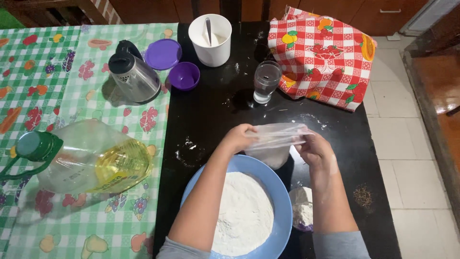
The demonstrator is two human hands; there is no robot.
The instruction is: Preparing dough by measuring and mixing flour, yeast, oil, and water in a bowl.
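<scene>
Nearest to my camera is the blue bowl (280, 192), low in the middle of the frame, and it is filled with white flour (242, 213). Just above its far rim I hold a clear plastic bag (275, 141) with both hands; the bag hangs a little over the bowl and has some white flour in its bottom. My left hand (237, 138) pinches the left edge of the bag with closed fingers, and my right hand (314, 148) grips the right edge in the same way, so the bag is stretched between them. To the right of the bowl, touching its rim, sits a small lump of flour in a purple container (303, 211), partly hidden by my right forearm. All this stands on the black desk (211, 120), which has dusty white marks. In the upper middle I see a glass of water (266, 81), and behind it a white cup (210, 41) with a spoon inside. At the upper right lies a red checked cloth (323, 55) with fruit pictures. On the left side a green checked tablecloth (43, 81) carries a big bottle of yellow oil (91, 160) lying on its side, a metal kettle (134, 72), a small purple cup (184, 76) and a purple lid (163, 53) near it.
</scene>
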